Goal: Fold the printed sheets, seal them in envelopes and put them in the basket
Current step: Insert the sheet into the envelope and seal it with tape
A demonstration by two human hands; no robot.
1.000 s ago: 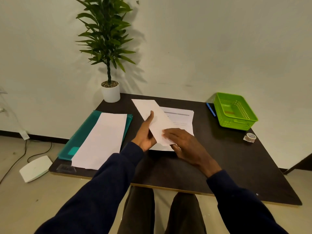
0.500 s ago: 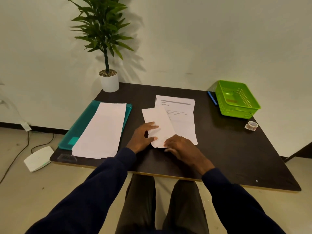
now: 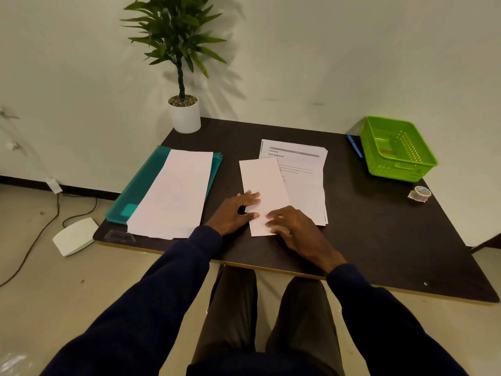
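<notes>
Sheet point(image 3: 264, 191) lies flat on the table point(image 3: 379, 240), folded long and narrow, front centre. Its right edge overlaps the stack point(image 3: 303, 183) of printed sheets at its 2 o'clock.

Left hand point(image 3: 234, 213) sits at the sheet's 8 o'clock. Its fingers point(image 3: 252, 197) and thumb are laid on the left edge with a gap between them, gripping nothing. Right hand point(image 3: 294, 226) is at 5 o'clock, fingers spread and flat on the near end, tips blurred. We read both as pressing, neither as pinching.

We judge the step as creasing the fold. To do it well:
- Use the left hand as anchor so the sheet does not skid on the smooth top.
- Check that the long edges line up before pressing hard, since a skewed fold could jam in an envelope.
- Run the right fingertips along the folded edge from the near end towards 12 o'clock in one pass.
- Mind the overlap, because pressing there may drag the stack's top page.

We cannot tell which long edge is the fold.

Outward from the sheet:
- 9 o'clock: a white pile point(image 3: 173, 194) on a teal folder point(image 3: 141, 185), likely the envelopes, though we cannot confirm.
- 2 o'clock, well apart: the basket point(image 3: 401, 169), with a pen point(image 3: 354, 146) just beside its left wall.
- 3 o'clock: the tape point(image 3: 420, 193), near the right edge.
- 11 o'clock: a plant point(image 3: 184, 115).
</notes>
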